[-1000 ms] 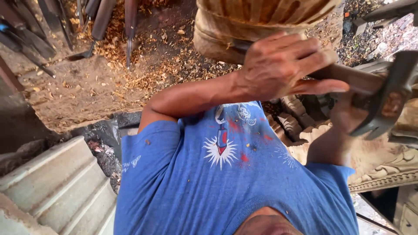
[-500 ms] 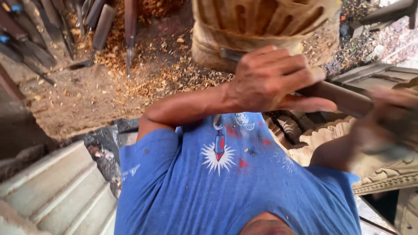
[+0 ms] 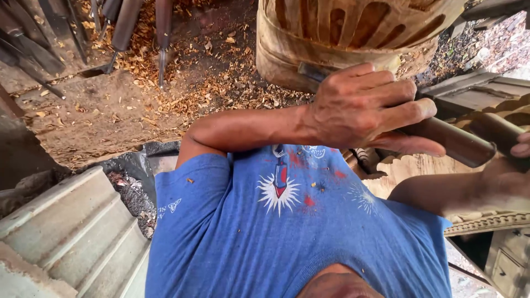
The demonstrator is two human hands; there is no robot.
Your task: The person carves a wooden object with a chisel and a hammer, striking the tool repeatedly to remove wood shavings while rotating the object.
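View: head cam, looking down past a blue shirt [image 3: 276,232].
L hand [image 3: 364,105]: grip wrapped tight round a chisel [image 3: 447,138], fingers curled over the shaft, thumb under.
Chisel pos: slants across the frame. Tip end is against the lower band of the carved wood piece [image 3: 353,38], and the round dark butt sticks out to the person's right.
R hand [image 3: 516,171]: at the frame edge and blurred. A thumb lies over a second dark cylinder [image 3: 499,132] just beside the chisel butt. Can't tell if this grip is closed or loose, nor for sure what the cylinder is; prob. a striking tool.
Wood piece: big, rounded, pale, w/ tall slots already cut through its upper part. The band under them looks plainer.
Done so far (judged): slots roughed out, and lots of wood chips [image 3: 165,72] on the ground, so plenty of cutting is behind it.
Left (judged): lower band where the tip sits looks mid-work. Surfaces are raw, no finish seen. How deep this cut goes is hidden by the L hand.
Nearby: row of spare tools [image 3: 127,22] lying at top left, well apart from both hands. Carved panel [image 3: 486,221] under the R arm. Grey ribbed moulding [image 3: 66,237] at bottom left.
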